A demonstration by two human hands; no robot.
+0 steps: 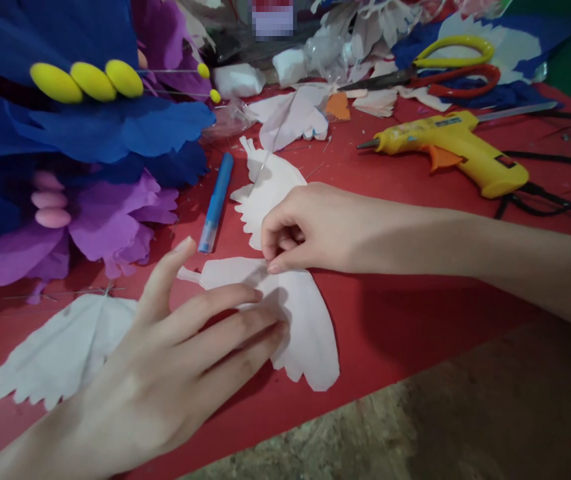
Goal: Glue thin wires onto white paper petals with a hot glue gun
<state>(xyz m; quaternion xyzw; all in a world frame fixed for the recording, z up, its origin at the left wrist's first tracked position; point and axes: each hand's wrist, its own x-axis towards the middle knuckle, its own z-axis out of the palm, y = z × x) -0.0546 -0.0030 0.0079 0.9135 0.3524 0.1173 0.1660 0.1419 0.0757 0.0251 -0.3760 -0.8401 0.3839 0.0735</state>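
A white paper butterfly-wing cutout (310,327) with a scalloped edge lies on the red table covering. My left hand (165,373) rests across it, fingers stretched out and thumb raised. My right hand (305,230) is pinched at the cutout's upper edge; whatever is between the fingertips is too small or hidden to make out. Just behind that hand lies a second white cutout (278,177), partly covered by it, with a thin wire across it. Another pale wing cutout (65,347) with thin wires is partly under my left forearm.
A blue marker (216,203) lies beyond the cutouts. At right is a yellow glue gun (435,143) with its black cord; behind it are scissors (445,67) with yellow and red handles. Blue paper petals (130,127) and purple ones (120,220) crowd the left, with yellow ovals (90,81).
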